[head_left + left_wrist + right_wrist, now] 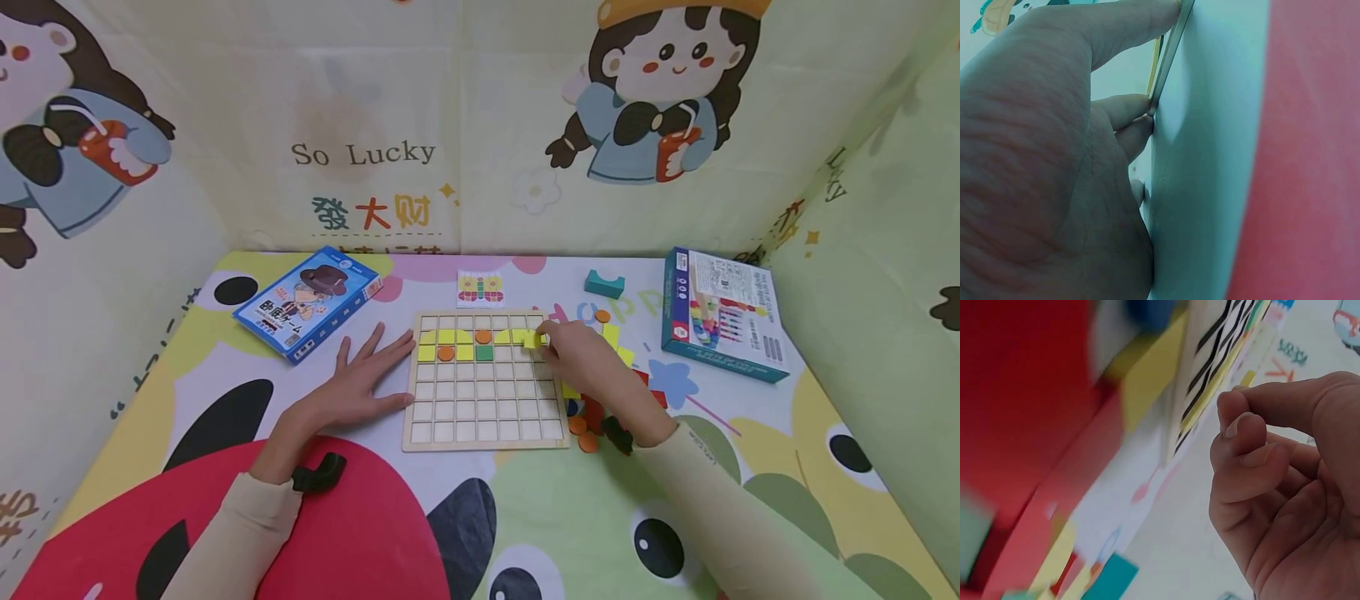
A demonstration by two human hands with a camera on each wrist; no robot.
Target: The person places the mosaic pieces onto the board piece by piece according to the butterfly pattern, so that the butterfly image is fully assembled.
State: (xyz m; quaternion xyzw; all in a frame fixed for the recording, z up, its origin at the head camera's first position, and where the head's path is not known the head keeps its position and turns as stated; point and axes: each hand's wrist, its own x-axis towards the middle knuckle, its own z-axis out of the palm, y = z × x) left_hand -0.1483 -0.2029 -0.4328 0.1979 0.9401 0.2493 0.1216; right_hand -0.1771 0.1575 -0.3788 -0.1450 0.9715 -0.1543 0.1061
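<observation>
A wooden grid board lies on the table. Its second row holds yellow square tiles on both sides of an orange disc; the row below has two more yellow tiles, another orange disc and a green tile. Over the right end of the upper filled row, my right hand pinches a yellow tile between thumb and fingertips; a yellow edge shows at those fingertips in the right wrist view. My left hand rests with spread fingers, fingertips at the board's left edge.
Loose orange discs, red pieces and yellow tiles lie right of the board. Behind it are a butterfly pattern card and a teal block. Boxes stand at back left and back right.
</observation>
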